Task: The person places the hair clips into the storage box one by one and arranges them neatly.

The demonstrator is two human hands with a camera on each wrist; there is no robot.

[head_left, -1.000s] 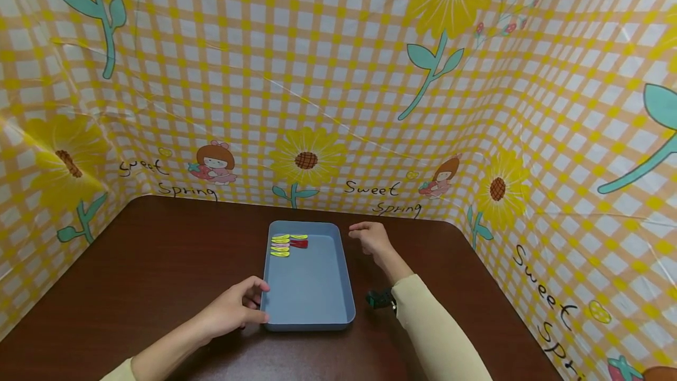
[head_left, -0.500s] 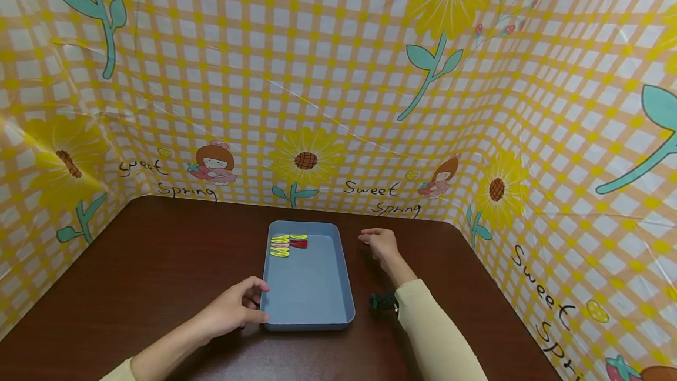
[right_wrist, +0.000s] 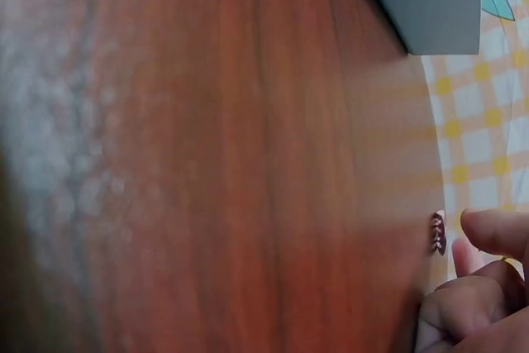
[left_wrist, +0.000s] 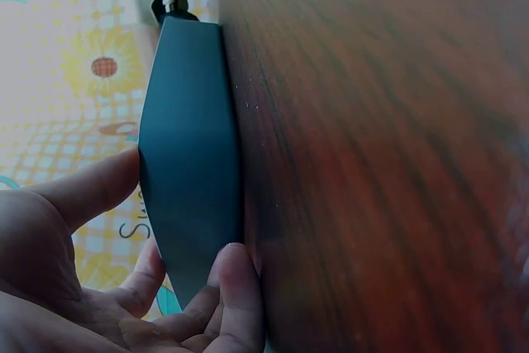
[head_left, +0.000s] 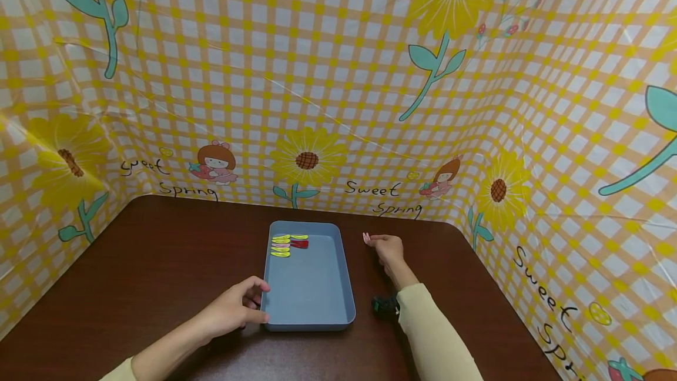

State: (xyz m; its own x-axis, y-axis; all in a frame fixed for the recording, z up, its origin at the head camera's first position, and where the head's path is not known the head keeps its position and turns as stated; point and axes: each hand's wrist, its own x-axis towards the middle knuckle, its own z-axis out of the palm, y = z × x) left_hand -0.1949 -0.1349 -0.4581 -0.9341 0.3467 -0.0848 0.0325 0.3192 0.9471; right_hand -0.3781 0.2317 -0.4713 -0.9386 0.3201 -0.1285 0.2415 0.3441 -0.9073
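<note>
A blue-grey tray (head_left: pixel 312 287) lies on the table, with yellow hair clips (head_left: pixel 280 254), a pale pink one and a red hair clip (head_left: pixel 299 244) in two columns at its far left. My left hand (head_left: pixel 233 307) holds the tray's left side near the front corner. Its thumb and fingers press the rim and wall (left_wrist: pixel 194 146). Right of the tray, my right hand (head_left: pixel 390 253) is beside a few pink hair clips (head_left: pixel 366 239). In the right wrist view, the small clip bunch (right_wrist: pixel 438 233) lies just beyond the index finger (right_wrist: pixel 496 229), apparently apart. Index and thumb tips stand apart.
The dark wooden table (head_left: pixel 174 263) surrounds the tray. A checked, sunflower-printed cloth (head_left: pixel 328 87) hangs behind it and at both sides. A black wrist camera (head_left: pixel 385 306) hangs under the right forearm.
My right hand has moved right and slightly nearer, away from the tray's far right edge, uncovering the pink clips. My left hand, the tray and the clips in it have not moved.
</note>
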